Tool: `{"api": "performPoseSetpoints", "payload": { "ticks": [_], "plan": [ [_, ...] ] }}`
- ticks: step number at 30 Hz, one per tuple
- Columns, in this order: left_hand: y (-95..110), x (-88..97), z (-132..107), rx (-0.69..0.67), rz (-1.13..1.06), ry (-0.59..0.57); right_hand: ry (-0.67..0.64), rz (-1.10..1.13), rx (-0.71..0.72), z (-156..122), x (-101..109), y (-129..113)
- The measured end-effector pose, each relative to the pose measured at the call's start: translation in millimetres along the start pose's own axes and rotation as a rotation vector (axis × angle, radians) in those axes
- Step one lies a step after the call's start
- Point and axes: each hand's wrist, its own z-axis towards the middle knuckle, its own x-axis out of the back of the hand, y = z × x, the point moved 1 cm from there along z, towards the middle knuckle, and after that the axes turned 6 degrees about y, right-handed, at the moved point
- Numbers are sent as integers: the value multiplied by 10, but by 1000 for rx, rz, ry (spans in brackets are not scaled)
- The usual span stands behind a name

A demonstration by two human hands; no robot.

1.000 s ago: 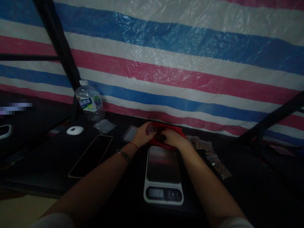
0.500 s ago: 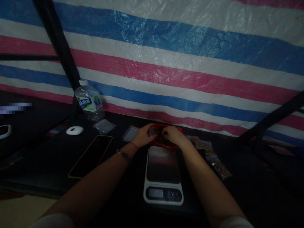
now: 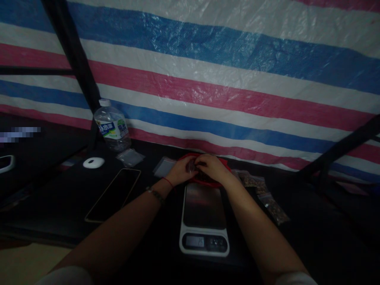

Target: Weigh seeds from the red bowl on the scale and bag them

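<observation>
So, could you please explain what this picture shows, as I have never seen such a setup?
There is no machine: these are a person's two bare hands, seen by a camera worn on the head. The left hand seems to hold a clear bag over a red tray. The right hand meets it there; what its fingers hold is hidden. A scale lies nearer the camera on the black table. A phone and bottle are to the left, filled bags to the right.

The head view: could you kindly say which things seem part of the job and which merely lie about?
Likely in the job:
red container
clear bag in left hand
scale
flat bags
filled bags

Likely lying about:
bottle
phone
white oval object
</observation>
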Motion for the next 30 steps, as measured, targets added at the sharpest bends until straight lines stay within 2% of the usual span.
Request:
{"api": "performPoseSetpoints", "payload": {
  "ticks": [9, 14, 16, 19, 23, 27, 30],
  "plan": [
    [-11, -9, -5, 48, -2, -46, 118, 7, -51, 9, -4, -24],
    [-22, -25, -3, 51, -15, -25, 163, -30, -86, 20, 43, 33],
    [-6, -26, 0, 66, -14, -5, 116, -81, -143, 5, 67, 77],
    [20, -16, 2, 113, -5, 28, -66, -181, -216, -37, 56, 125],
    [15, 11, 0, 163, 41, 110, -237, -258, -215, -83, -73, 125],
    [-34, 45, 1, 194, 46, 265, -290, -207, -139, -91, -250, 116],
    [-59, 75, 1, 217, 65, 335, -285, -169, -104, -88, -309, 149]
  ]
}}
